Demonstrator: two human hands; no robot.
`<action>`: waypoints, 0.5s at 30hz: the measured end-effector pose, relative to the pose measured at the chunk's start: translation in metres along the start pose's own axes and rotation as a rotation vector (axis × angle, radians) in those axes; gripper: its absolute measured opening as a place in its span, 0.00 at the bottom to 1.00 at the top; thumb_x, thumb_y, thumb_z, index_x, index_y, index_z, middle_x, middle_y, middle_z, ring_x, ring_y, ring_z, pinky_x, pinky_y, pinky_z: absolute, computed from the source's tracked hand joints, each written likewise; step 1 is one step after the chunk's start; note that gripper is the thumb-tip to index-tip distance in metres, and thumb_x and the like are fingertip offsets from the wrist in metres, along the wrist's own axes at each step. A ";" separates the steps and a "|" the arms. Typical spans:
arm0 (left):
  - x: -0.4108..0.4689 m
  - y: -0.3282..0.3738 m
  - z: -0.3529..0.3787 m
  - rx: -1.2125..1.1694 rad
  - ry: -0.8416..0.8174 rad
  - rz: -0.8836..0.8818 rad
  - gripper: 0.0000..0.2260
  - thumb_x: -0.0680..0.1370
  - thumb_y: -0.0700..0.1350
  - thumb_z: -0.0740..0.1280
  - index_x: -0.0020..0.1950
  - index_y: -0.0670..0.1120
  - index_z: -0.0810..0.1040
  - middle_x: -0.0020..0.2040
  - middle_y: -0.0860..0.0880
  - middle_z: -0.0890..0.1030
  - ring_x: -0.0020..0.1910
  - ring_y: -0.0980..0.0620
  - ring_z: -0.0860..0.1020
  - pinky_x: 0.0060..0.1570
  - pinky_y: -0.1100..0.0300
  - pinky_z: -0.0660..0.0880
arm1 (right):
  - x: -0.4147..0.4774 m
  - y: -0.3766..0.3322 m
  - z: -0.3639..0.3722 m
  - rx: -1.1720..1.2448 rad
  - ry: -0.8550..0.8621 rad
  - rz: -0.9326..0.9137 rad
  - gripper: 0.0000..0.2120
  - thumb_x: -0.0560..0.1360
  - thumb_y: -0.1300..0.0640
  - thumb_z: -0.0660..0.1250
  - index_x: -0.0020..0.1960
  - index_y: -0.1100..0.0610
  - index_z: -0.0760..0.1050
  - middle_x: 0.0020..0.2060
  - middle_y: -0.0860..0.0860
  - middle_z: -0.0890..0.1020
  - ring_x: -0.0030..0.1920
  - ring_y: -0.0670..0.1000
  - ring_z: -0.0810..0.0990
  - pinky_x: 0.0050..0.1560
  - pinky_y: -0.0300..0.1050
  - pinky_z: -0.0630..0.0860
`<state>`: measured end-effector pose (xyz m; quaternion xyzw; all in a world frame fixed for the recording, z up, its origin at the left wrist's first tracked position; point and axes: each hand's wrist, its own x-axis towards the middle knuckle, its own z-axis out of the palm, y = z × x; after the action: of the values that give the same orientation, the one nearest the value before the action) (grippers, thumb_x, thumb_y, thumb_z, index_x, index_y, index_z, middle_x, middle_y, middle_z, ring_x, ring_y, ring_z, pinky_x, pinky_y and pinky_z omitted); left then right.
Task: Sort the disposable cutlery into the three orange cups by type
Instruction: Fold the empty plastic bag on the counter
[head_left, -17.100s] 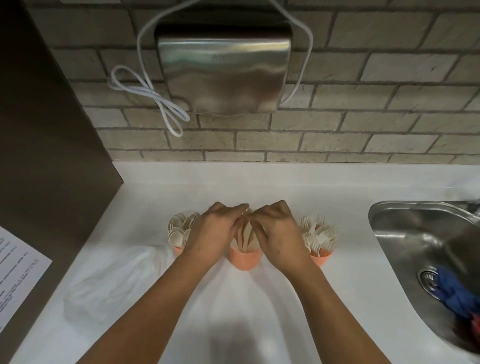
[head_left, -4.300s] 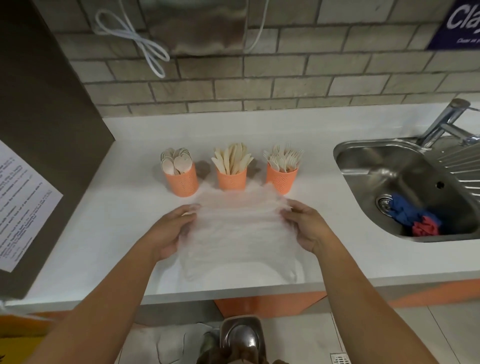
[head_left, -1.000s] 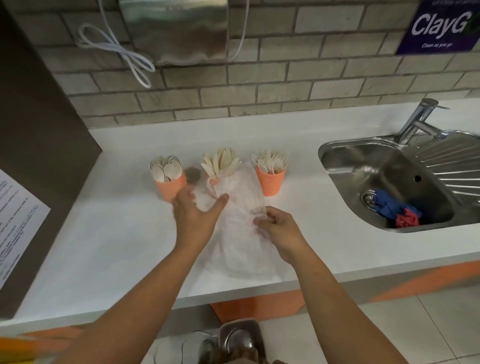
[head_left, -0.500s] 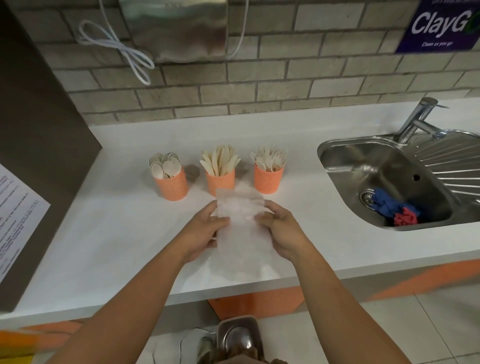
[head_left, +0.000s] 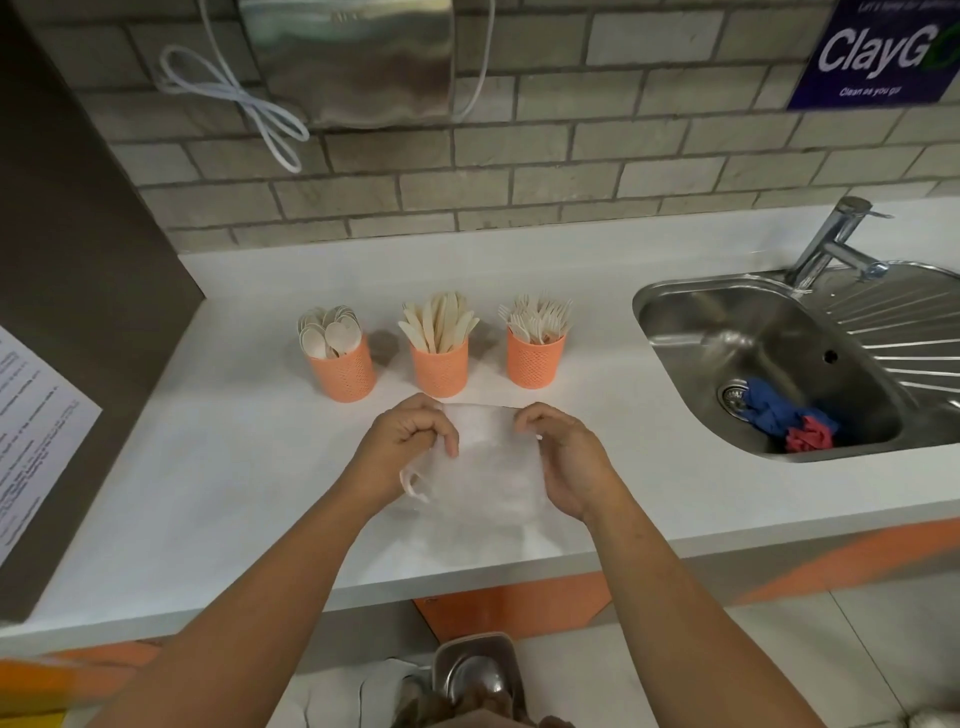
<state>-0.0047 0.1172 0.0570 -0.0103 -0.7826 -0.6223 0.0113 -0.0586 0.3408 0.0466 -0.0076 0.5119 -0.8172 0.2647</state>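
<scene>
Head view: cutlery sorted, empty bag being folded.

The left hand (head_left: 410, 447) and the right hand (head_left: 563, 457) each grip a top corner of the thin white bag (head_left: 493, 467) on the desk (head_left: 234, 467); it is now folded shorter than half a second ago. Just beyond the hands stand the spoon cup (head_left: 344, 371), knife cup (head_left: 440, 369) and fork cup (head_left: 535, 361), all filled. The sorting looks finished, with only tidying left.

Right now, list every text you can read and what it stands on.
"ClayG", cut by the frame edge: blue sign on the brick wall.
"Clean as you go": same sign, small line below.
Sign's top line: too blurred.
Printed sheet on the brown panel: too small to read.
</scene>
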 end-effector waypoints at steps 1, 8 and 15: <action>0.001 -0.002 0.001 0.026 0.018 0.004 0.15 0.72 0.34 0.60 0.35 0.47 0.84 0.44 0.54 0.75 0.45 0.53 0.76 0.48 0.65 0.71 | -0.002 0.000 0.000 0.020 -0.024 0.032 0.12 0.78 0.65 0.58 0.50 0.60 0.80 0.49 0.54 0.81 0.48 0.56 0.80 0.47 0.47 0.80; 0.004 0.004 0.007 -0.043 0.155 -0.153 0.15 0.86 0.42 0.58 0.63 0.62 0.76 0.52 0.48 0.83 0.46 0.53 0.80 0.49 0.57 0.76 | -0.004 0.010 0.002 -0.296 -0.018 0.082 0.38 0.77 0.63 0.74 0.76 0.35 0.61 0.63 0.54 0.76 0.60 0.48 0.82 0.62 0.50 0.81; -0.002 0.008 0.001 -0.112 -0.114 -0.488 0.22 0.75 0.64 0.73 0.62 0.51 0.83 0.57 0.45 0.87 0.53 0.46 0.85 0.58 0.48 0.76 | 0.004 0.019 0.017 -0.544 0.217 -0.218 0.35 0.77 0.59 0.72 0.72 0.31 0.61 0.60 0.51 0.79 0.61 0.51 0.79 0.57 0.50 0.82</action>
<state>-0.0027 0.1196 0.0643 0.1433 -0.7256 -0.6474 -0.1841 -0.0487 0.3183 0.0375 -0.0459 0.7331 -0.6700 0.1075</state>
